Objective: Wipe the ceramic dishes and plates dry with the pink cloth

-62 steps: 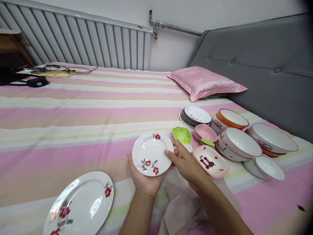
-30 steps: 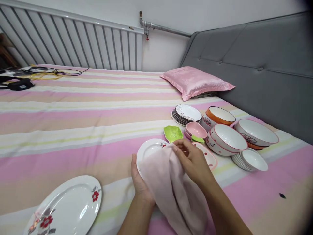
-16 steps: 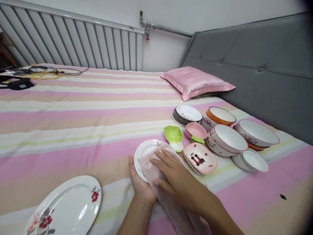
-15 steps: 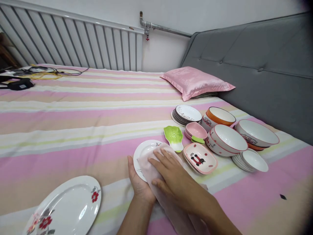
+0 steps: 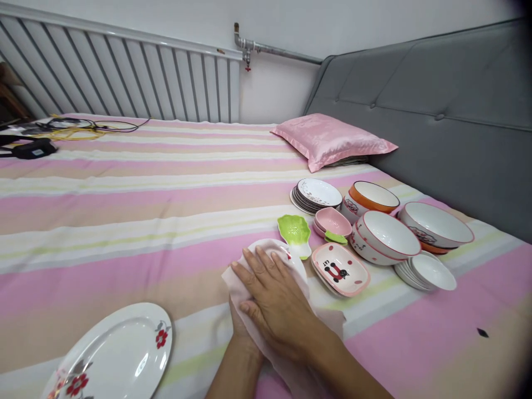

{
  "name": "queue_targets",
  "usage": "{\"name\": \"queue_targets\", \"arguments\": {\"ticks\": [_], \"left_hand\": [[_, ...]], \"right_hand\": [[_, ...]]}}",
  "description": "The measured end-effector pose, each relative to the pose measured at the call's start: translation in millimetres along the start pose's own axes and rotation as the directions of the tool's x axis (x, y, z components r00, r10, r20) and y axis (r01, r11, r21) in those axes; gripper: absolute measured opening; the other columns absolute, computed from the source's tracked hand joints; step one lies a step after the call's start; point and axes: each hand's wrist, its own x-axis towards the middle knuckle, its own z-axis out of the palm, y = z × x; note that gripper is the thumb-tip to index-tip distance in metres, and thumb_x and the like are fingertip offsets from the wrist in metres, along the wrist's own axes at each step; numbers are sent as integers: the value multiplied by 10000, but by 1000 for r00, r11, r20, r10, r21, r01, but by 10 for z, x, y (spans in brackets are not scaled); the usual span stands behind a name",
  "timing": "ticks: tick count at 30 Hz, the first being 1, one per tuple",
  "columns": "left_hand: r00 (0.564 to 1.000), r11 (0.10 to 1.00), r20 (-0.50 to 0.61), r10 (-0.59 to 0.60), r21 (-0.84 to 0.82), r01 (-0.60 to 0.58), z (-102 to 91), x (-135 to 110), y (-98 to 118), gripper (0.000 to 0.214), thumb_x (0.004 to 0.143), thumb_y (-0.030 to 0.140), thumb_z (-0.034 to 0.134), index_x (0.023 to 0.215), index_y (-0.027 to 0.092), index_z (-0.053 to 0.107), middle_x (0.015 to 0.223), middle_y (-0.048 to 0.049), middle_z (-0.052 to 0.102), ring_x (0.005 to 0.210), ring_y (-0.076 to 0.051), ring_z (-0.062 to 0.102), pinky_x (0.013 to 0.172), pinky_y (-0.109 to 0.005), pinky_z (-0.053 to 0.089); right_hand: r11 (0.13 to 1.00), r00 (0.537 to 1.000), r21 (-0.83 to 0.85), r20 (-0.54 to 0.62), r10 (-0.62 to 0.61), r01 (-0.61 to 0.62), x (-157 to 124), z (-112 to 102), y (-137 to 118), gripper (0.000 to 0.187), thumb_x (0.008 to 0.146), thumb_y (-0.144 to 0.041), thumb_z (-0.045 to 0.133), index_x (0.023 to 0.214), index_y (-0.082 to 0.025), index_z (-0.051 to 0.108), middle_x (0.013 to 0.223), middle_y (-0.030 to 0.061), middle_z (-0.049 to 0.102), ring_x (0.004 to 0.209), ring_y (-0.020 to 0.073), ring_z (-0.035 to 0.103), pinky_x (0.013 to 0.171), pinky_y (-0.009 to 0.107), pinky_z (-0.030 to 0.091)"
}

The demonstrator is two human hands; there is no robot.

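In the head view a small white plate with a red flower mark rests on my left hand, which supports it from below. The left fingers are hidden under the plate and cloth. A pale pink cloth covers much of the plate and hangs down toward me. Flat on top of the cloth lies my right hand, its fingers stretched out and pressing it against the plate. Just beyond the plate is a green and white leaf-shaped dish. A pink dish with a cat print sits to the right.
A large oval plate with red flowers lies at lower left. On the right stand stacked plates, pink bowls, larger bowls and small white dishes. Farther back are a pink pillow, grey headboard and cables.
My right hand and the cloth have slid left across the plate, uncovering its right side with the red mark. The left fingers and the plate's left rim are now covered by cloth.
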Motion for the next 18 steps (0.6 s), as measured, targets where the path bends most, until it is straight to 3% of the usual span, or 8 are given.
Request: {"name": "queue_targets", "arguments": {"ticks": [2,3,5,7,10,14,18], "left_hand": [[999,997,-28,-39,-73,37,48,-24,112,395,855,379,332,1191,352,539,1325,37,492,1269,-150,367,1021,-302,306],[975,973,75,-210,-82,216,91,-43,181,406,861,375,325,1202,324,538,1321,11,499,1274,-177,365,1025,-347,308],[896,904,215,-389,-98,417,192,-88,294,475,854,462,301,1205,262,550,1281,-49,538,1267,-231,378,1017,-404,316],[830,865,350,-435,-95,493,284,-133,343,583,821,555,332,1222,188,542,1279,-98,537,1277,-269,358,1030,-424,291],[791,836,392,-470,-91,542,360,-180,328,649,800,600,365,1253,159,513,1275,-124,538,1284,-291,344,1046,-439,252],[783,814,372,-499,-108,570,376,-203,300,552,828,523,394,1255,196,513,1231,-104,580,1238,-292,415,1035,-446,265],[850,857,303,-431,-156,491,380,-198,319,441,846,377,396,1195,175,575,1143,-98,640,1172,-280,490,1025,-433,299]], "right_hand": [[1000,998,-15,-51,22,-23,10,0,12,521,912,-372,376,1404,-316,212,1504,-2,119,1380,213,52,1098,480,157],[999,996,-24,-80,32,-34,17,-3,22,516,909,-373,385,1398,-326,227,1503,-4,124,1380,216,47,1098,484,150],[997,989,-49,-141,47,-55,33,-11,53,497,906,-372,394,1384,-339,264,1502,-5,138,1380,222,43,1099,492,128],[993,978,-83,-196,63,-81,47,-21,99,474,907,-358,393,1371,-342,299,1500,1,158,1379,233,52,1094,506,116],[979,959,-139,-262,110,-151,60,-36,180,455,909,-323,382,1360,-321,332,1489,28,203,1371,257,100,1077,528,138],[946,923,-169,-321,213,-278,55,-50,258,439,917,-311,346,1356,-292,354,1456,57,285,1342,279,198,1057,531,184],[908,879,-164,-362,309,-386,39,-35,316,447,924,-318,325,1366,-259,344,1401,91,369,1288,284,300,1027,511,258]]}}
